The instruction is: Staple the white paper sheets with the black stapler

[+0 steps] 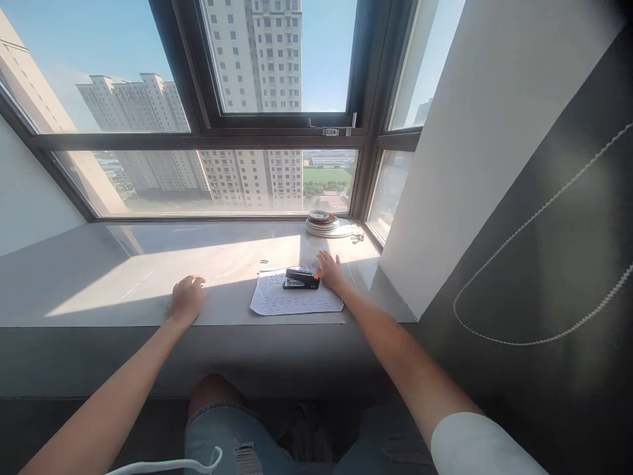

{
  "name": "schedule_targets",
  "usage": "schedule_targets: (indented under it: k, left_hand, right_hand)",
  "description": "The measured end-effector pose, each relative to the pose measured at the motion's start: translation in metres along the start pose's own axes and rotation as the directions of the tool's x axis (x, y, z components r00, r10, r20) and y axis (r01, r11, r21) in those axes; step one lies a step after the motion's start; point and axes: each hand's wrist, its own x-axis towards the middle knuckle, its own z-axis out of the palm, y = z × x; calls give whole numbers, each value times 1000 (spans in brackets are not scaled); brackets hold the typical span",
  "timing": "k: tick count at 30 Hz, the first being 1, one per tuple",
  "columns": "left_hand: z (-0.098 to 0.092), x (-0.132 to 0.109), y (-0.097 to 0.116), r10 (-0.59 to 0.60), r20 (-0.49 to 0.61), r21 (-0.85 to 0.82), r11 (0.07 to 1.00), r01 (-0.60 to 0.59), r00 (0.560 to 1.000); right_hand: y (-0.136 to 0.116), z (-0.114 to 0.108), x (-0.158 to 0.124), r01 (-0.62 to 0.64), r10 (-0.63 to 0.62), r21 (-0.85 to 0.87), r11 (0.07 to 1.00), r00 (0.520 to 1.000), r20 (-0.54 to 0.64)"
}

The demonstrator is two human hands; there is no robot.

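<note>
A black stapler (301, 280) with a small orange-red patch at its right end lies on printed white paper (291, 305) on the windowsill. Just to the right of the stapler, my right hand (330, 270) rests at the paper's edge, fingers apart and nothing held. My left hand (188, 297) lies on the sill to the left of the paper, its fingers loosely bent and apart, with nothing seen in it. Two small staple-like bits (264, 262) lie on the sill behind the paper.
Stacked plates or lids (322, 224) stand at the sill's back right corner, with a small metal item, perhaps keys (358, 237), beside them. A dark-framed window (277, 142) rises behind. A beaded cord (487, 340) hangs at right. A white cable (163, 466) crosses my lap.
</note>
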Motion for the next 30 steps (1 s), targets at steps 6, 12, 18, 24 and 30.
schedule_targets:
  k: [6, 12, 18, 24, 30]
  left_hand:
    - [29, -18, 135, 458, -19, -309, 843, -441, 889]
    - [47, -26, 172, 461, 223, -237, 880, -411, 859]
    - [38, -29, 171, 445, 292, -212, 893, -396, 847]
    - [32, -33, 177, 440, 286, -194, 897, -398, 851]
    - [36, -31, 174, 433, 283, -193, 900, -391, 856]
  right_hand:
    - [-28, -12, -16, 153, -100, 152, 976, 946, -308]
    - [-76, -8, -24, 270, -273, 57, 961, 960, 65]
    - [-29, -40, -35, 116, -111, 51, 992, 990, -89]
    - [54, -79, -58, -74, 68, -35, 997, 988, -137]
    - [62, -79, -63, -99, 102, 79, 992, 994, -31]
